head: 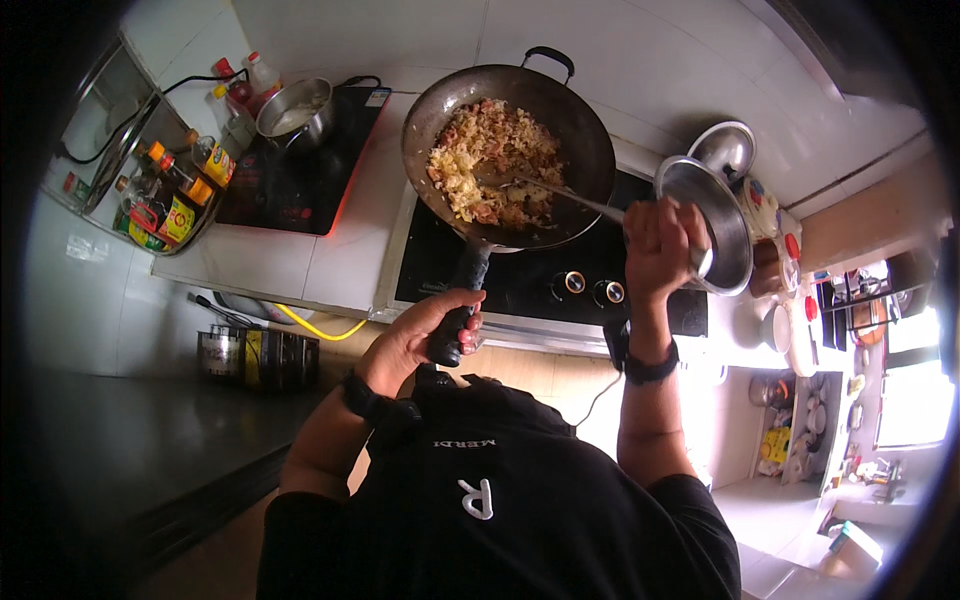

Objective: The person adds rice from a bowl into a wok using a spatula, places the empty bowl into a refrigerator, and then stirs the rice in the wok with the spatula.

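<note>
My left hand [427, 330] is wrapped around the black handle [472, 274] of a large dark wok [589, 142]. Fried rice [495, 142] with reddish bits of meat or sausage lies in the wok, mostly across its upper and left side. In my right hand [664, 244] is the shaft of a metal spatula or ladle [574, 196], gripped in a fist. Its working end rests in the rice and is partly buried, so its shape cannot be told. The wok sits over the black gas hob [517, 285], tilted a little.
Right of the wok stands a steel basin [720, 217], with a smaller steel bowl [724, 146] behind. Jars [776, 266] line the right counter. At left, a steel pot [296, 116] stands on a black induction cooker [300, 176], beside several sauce bottles [176, 214]. A yellow hose [319, 326] hangs below.
</note>
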{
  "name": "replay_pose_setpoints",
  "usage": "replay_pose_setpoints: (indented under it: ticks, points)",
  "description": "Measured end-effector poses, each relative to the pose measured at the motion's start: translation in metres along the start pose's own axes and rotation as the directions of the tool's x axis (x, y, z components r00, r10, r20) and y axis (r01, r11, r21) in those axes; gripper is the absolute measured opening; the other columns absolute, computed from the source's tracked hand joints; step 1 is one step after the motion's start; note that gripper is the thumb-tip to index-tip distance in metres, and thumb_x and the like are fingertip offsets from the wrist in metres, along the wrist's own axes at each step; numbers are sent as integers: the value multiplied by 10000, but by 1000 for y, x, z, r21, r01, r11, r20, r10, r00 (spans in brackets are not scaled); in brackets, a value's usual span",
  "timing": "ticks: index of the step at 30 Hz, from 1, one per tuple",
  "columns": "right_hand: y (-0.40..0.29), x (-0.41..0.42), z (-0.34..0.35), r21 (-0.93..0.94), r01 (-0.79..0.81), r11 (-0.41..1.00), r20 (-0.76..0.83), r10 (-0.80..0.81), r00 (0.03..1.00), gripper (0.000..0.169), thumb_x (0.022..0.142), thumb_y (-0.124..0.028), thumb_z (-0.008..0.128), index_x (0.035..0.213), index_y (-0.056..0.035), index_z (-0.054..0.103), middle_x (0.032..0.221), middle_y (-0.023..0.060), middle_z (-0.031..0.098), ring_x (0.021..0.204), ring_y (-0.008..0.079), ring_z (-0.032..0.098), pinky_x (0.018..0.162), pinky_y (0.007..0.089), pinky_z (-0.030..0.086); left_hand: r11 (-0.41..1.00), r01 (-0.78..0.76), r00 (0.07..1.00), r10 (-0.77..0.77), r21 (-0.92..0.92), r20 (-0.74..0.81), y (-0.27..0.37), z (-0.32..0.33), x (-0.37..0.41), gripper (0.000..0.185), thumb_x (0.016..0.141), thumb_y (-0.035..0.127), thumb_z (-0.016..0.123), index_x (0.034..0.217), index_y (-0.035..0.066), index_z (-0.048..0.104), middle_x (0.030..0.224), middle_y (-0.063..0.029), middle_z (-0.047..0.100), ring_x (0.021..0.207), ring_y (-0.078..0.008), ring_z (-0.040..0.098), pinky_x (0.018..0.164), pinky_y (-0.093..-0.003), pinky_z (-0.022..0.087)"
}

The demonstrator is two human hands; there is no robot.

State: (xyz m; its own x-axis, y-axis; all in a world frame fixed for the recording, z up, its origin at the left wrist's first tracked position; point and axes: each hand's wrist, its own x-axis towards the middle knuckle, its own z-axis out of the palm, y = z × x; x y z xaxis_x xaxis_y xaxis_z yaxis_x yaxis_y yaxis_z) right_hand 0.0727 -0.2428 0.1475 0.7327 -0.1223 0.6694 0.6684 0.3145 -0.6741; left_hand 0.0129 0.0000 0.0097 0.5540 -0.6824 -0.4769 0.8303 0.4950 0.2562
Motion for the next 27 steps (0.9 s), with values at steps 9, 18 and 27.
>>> replay_pose_setpoints:
  ticks: [9, 18, 27]
  points:
    - [5, -5, -40, 38, 64, 997, 88, -67, 994, 252, 789, -95, 438, 592, -101, 280, 472, 2, 244, 383, 98, 223, 379, 262, 238, 1000, -14, 1000, 13, 24, 25, 0, -2, 2, 210, 799, 210, 655, 789, 84, 489, 629, -38, 529, 481, -130, 492, 462, -276, 421]
    - [-9, 4, -21, 189, 75, 979, -83, -60, 995, 263, 812, -40, 418, 589, -109, 295, 459, -15, 223, 373, 86, 221, 382, 254, 217, 999, -8, 1000, 8, 40, 1, 1, -2, 0, 175, 822, 218, 622, 789, 91, 506, 635, -28, 519, 489, -118, 484, 469, -270, 419]
    - [-19, 30, -7, 64, 85, 994, -206, -70, 976, 271, 825, -78, 387, 591, -130, 261, 491, -35, 192, 393, 91, 219, 405, 254, 213, 998, 18, 999, -20, 56, 41, 2, 0, 1, 168, 837, 230, 603, 786, 90, 523, 629, -21, 499, 482, -111, 473, 469, -267, 419]
